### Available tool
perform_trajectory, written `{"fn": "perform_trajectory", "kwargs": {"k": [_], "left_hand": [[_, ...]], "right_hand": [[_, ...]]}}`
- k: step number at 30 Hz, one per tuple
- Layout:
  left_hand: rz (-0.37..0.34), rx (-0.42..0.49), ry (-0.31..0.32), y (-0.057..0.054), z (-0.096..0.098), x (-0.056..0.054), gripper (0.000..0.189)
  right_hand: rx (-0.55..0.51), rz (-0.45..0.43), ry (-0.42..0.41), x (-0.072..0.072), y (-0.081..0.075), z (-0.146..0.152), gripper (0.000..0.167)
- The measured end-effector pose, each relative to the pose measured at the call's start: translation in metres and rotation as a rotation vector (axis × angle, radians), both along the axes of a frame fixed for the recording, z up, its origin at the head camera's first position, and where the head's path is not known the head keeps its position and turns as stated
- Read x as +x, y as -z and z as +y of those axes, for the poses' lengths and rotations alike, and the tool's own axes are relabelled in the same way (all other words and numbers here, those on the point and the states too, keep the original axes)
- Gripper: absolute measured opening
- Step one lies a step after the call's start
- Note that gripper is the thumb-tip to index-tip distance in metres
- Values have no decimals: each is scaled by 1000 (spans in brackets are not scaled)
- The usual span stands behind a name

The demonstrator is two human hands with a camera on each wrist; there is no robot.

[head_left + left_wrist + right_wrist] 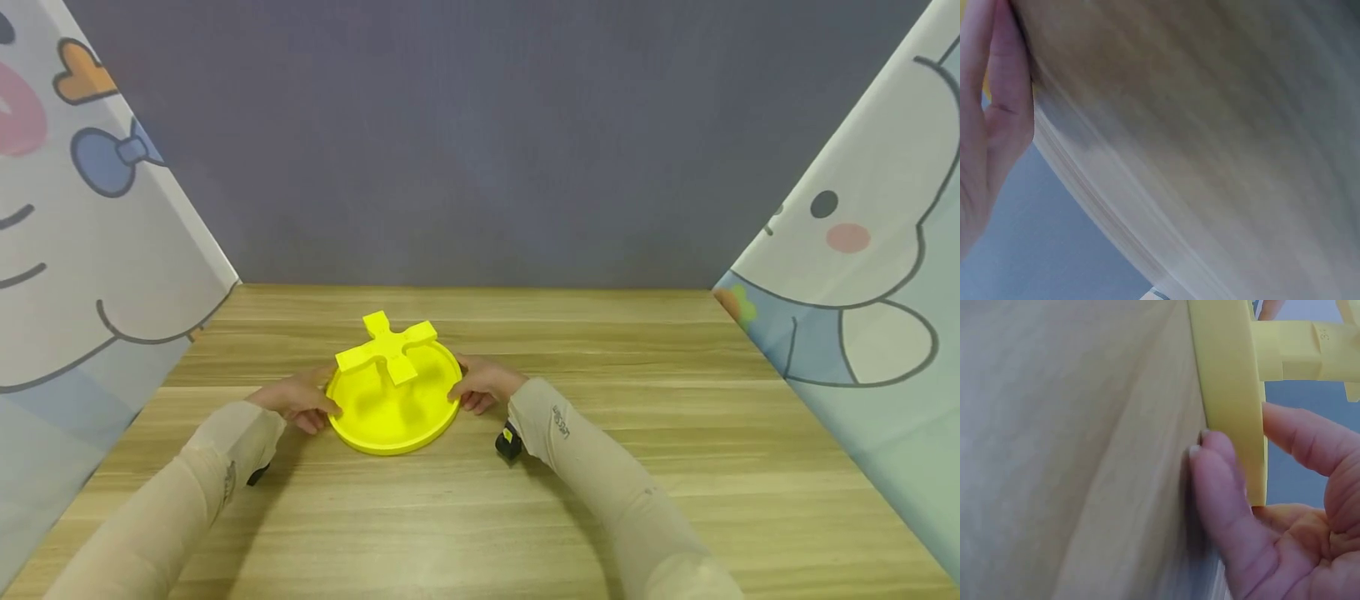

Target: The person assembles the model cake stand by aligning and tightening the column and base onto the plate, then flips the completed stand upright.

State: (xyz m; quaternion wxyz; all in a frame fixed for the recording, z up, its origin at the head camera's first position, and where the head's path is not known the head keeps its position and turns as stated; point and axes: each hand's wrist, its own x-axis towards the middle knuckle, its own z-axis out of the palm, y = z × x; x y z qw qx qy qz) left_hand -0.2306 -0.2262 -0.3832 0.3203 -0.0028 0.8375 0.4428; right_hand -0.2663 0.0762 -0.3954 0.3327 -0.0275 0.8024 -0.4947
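Observation:
A bright yellow round base (386, 433) with a raised rim lies flat at the wooden table, left of centre. From its middle a short post (1297, 350) rises to a four-armed yellow cross (386, 344). My left hand (300, 402) grips the left edge, its thumb over the rim. At the opposite edge my right hand (483, 385) holds on with the thumb on the upper face and fingers along the outer side. In the left wrist view, only part of the left hand (1007, 106) shows, at the left border, and the base is mostly hidden.
The wooden table (675, 450) reaches back to a dark grey panel (480, 150). Cartoon-printed sheets (97, 275) stand along both sides. A small black device (508, 443) sits under the right wrist.

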Motion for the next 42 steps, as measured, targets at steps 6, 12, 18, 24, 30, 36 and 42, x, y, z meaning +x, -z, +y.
{"fn": "perform_trajectory", "kwargs": {"k": [6, 12, 18, 24, 30, 36, 42], "left_hand": [[-28, 38, 10, 0, 6, -2, 96], [-30, 92, -19, 1, 11, -4, 92], [-40, 148, -40, 1, 17, -2, 95], [-25, 101, -34, -8, 13, -1, 100], [32, 98, -16, -11, 8, 3, 96], [99, 186, 29, -16, 3, 8, 88], [94, 266, 21, -19, 3, 8, 89]], "right_hand": [[-1, 12, 33, 2, 1, -6, 91], [18, 48, 38, 1, 5, -9, 88], [49, 39, 5, 3, 5, -5, 89], [-1, 78, -46, 2, 1, 3, 87], [-187, 35, 0, 4, -5, 10, 81], [-385, -28, 89, 9, -10, 17, 85], [-540, -32, 97, 13, -12, 28, 77]]}}
